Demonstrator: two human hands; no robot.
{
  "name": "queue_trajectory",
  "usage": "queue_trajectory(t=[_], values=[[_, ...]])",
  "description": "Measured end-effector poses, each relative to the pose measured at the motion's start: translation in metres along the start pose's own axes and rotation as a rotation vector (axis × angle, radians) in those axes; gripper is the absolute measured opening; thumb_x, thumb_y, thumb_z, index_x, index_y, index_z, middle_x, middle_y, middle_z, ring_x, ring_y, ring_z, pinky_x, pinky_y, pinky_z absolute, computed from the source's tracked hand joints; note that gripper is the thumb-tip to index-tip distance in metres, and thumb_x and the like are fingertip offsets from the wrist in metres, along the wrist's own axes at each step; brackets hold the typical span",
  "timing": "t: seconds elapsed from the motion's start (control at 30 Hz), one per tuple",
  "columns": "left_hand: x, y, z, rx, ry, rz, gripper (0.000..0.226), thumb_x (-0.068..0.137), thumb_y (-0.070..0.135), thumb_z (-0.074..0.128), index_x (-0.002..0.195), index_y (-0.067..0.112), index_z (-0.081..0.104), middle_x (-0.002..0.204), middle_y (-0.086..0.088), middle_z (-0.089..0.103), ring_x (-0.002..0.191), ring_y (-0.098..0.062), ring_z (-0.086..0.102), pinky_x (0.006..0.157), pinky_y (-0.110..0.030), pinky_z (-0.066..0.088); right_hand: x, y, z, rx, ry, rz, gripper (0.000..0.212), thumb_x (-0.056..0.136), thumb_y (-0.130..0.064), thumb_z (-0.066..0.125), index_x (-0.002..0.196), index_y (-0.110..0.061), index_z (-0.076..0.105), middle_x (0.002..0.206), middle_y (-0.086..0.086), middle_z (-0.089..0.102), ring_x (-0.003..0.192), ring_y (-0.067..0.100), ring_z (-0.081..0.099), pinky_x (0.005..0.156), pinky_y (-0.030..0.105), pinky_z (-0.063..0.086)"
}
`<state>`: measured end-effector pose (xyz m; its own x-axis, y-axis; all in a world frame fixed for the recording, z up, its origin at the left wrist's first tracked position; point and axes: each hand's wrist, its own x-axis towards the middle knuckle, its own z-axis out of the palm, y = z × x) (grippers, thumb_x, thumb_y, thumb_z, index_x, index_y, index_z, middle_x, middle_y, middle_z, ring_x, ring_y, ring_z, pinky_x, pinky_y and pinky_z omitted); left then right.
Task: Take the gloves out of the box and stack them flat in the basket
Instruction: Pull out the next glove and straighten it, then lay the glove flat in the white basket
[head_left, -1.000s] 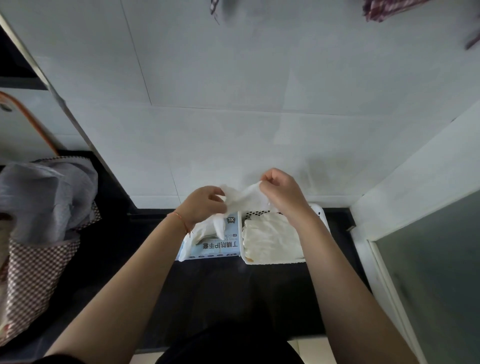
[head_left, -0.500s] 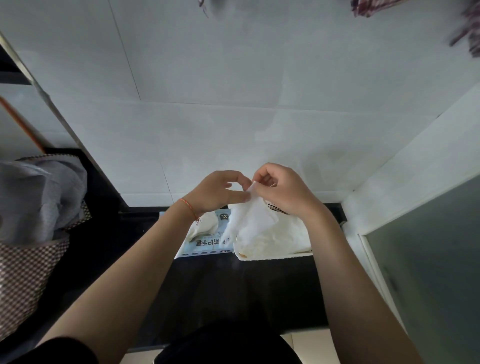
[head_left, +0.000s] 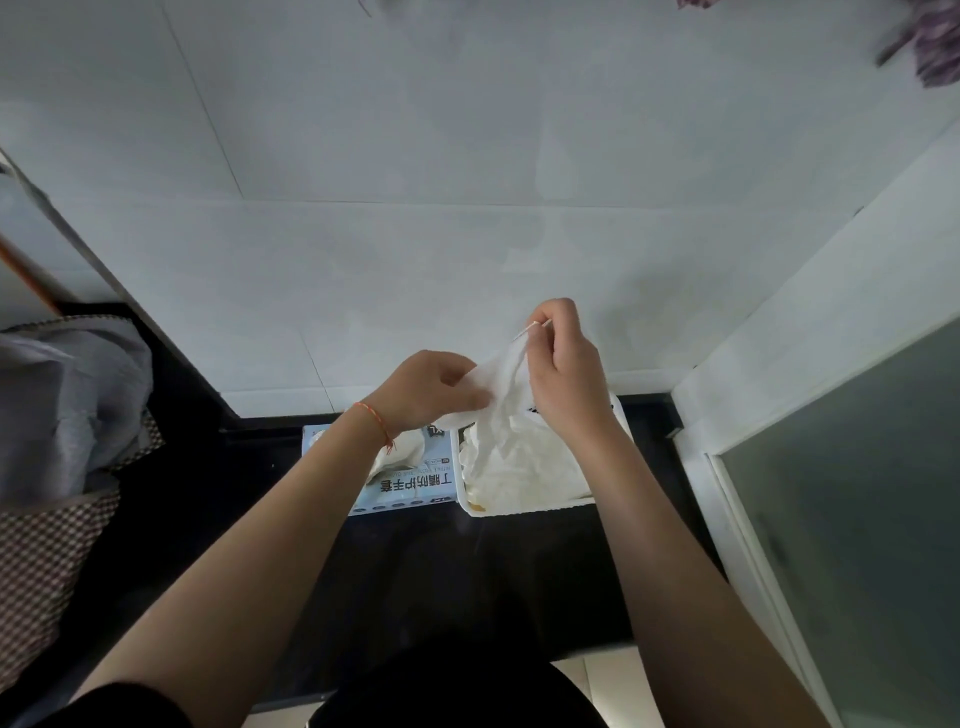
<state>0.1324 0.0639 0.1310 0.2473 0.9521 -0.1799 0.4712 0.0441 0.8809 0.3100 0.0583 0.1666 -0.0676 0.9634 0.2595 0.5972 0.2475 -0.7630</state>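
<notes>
Two bare hands were observed above a dark bench (head_left: 415, 561), with one white glove (head_left: 501, 387) held between them. The right hand (head_left: 563, 374) was raised higher, its fingers (head_left: 540, 325) pinched shut on the glove's rolled edge. The left hand (head_left: 423, 392) was closed on the glove's lower part, thumb and fingers gripping the crumpled material; a thin red cord (head_left: 376, 423) was noted at that wrist. The glove was stretched on a slant between the two grips, above the far left part of a white basket (head_left: 524, 509). White gloves (head_left: 524, 467) were seen lying in the basket, loosely rumpled rather than fully flat. A pale blue glove box (head_left: 410, 486) stood just beside the basket on its left, printed side up, with white material showing at its opening, partly hidden by the left forearm. Both containers were set against the foot of a white tiled wall (head_left: 467, 156). A checked bag (head_left: 47, 545) with grey cloth (head_left: 67, 405) on top was recorded at the left edge, well apart from the box.
</notes>
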Motion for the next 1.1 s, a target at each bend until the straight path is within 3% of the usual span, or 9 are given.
queue_trajectory(t=[0.2, 0.27, 0.33, 0.43, 0.57, 0.7, 0.8, 1.0, 1.1], values=[[0.001, -0.020, 0.010, -0.242, -0.037, -0.103, 0.039, 0.078, 0.036, 0.076, 0.084, -0.001, 0.066, 0.076, -0.007, 0.058, 0.073, -0.018, 0.051, 0.072, -0.034, 0.040, 0.000, 0.013, 0.000, -0.220, 0.053, -0.097, 0.016, 0.105, -0.020, 0.035, 0.109, -0.013, 0.049, 0.080, -0.008, 0.051, 0.066, 0.020, 0.050, 0.060, 0.038, 0.042], [-0.001, -0.026, 0.009, -0.424, -0.036, -0.122, 0.028, 0.074, 0.031, 0.074, 0.077, 0.005, 0.064, 0.075, -0.007, 0.052, 0.072, -0.019, 0.049, 0.072, -0.034, 0.038, -0.002, 0.016, 0.001, -0.221, 0.038, -0.100, 0.016, 0.105, -0.021, 0.036, 0.109, -0.014, 0.050, 0.070, -0.008, 0.047, 0.060, 0.018, 0.047, 0.056, 0.036, 0.039], [-0.002, -0.031, 0.003, -0.579, -0.048, -0.126, 0.009, 0.078, 0.020, 0.069, 0.071, 0.015, 0.065, 0.069, -0.003, 0.051, 0.065, -0.017, 0.048, 0.067, -0.028, 0.038, -0.005, 0.018, 0.004, -0.110, 0.010, -0.049, 0.014, 0.104, -0.021, 0.041, 0.108, -0.015, 0.053, 0.059, -0.007, 0.041, 0.050, 0.013, 0.039, 0.051, 0.032, 0.033], [0.000, -0.034, -0.014, -0.621, -0.057, -0.151, 0.014, 0.079, 0.019, 0.065, 0.065, 0.019, 0.064, 0.058, 0.004, 0.046, 0.054, -0.012, 0.043, 0.055, -0.019, 0.038, -0.007, 0.021, 0.011, 0.193, -0.009, 0.155, 0.007, 0.101, -0.023, 0.050, 0.104, -0.020, 0.056, 0.058, -0.005, 0.044, 0.047, 0.009, 0.034, 0.047, 0.024, 0.031], [0.021, -0.041, -0.014, -0.270, -0.113, -0.269, 0.012, 0.082, 0.027, 0.071, 0.079, 0.016, 0.067, 0.066, 0.004, 0.049, 0.063, -0.012, 0.041, 0.061, -0.023, 0.035, -0.011, 0.052, 0.018, 0.310, -0.018, 0.444, 0.018, 0.096, -0.025, 0.057, 0.111, -0.019, 0.049, 0.075, 0.000, 0.057, 0.057, 0.012, 0.046, 0.051, 0.023, 0.040], [0.055, -0.063, 0.031, 0.078, -0.149, -0.301, 0.010, 0.088, 0.022, 0.071, 0.082, 0.015, 0.068, 0.064, 0.008, 0.055, 0.063, -0.011, 0.047, 0.056, -0.019, 0.037, -0.025, 0.109, 0.024, 0.207, -0.175, 0.616, 0.019, 0.094, -0.014, 0.054, 0.110, -0.012, 0.044, 0.092, 0.010, 0.055, 0.070, 0.016, 0.050, 0.059, 0.028, 0.045], [0.073, -0.076, 0.060, 0.237, -0.147, -0.268, 0.015, 0.089, 0.024, 0.069, 0.094, 0.010, 0.070, 0.078, 0.000, 0.060, 0.072, -0.015, 0.053, 0.059, -0.020, 0.040, -0.032, 0.139, 0.019, 0.158, -0.246, 0.643, 0.012, 0.095, -0.013, 0.051, 0.106, -0.014, 0.051, 0.102, 0.009, 0.059, 0.077, 0.016, 0.055, 0.062, 0.025, 0.047], [0.098, -0.076, 0.098, 0.392, -0.102, -0.229, 0.009, 0.091, 0.030, 0.062, 0.086, 0.022, 0.063, 0.087, -0.001, 0.063, 0.080, -0.021, 0.056, 0.068, -0.029, 0.044, -0.024, 0.187, 0.000, 0.132, -0.285, 0.595, 0.015, 0.094, -0.013, 0.058, 0.101, -0.017, 0.071, 0.100, -0.011, 0.064, 0.091, 0.003, 0.059, 0.066, 0.009, 0.045], [0.101, -0.077, 0.117, 0.524, -0.025, -0.223, 0.018, 0.093, 0.029, 0.055, 0.106, 0.027, 0.067, 0.107, 0.004, 0.068, 0.093, -0.021, 0.063, 0.079, -0.032, 0.051, -0.019, 0.205, -0.009, 0.046, -0.334, 0.569, 0.020, 0.096, -0.015, 0.057, 0.109, -0.015, 0.072, 0.107, -0.013, 0.065, 0.099, 0.006, 0.060, 0.076, 0.011, 0.045]])
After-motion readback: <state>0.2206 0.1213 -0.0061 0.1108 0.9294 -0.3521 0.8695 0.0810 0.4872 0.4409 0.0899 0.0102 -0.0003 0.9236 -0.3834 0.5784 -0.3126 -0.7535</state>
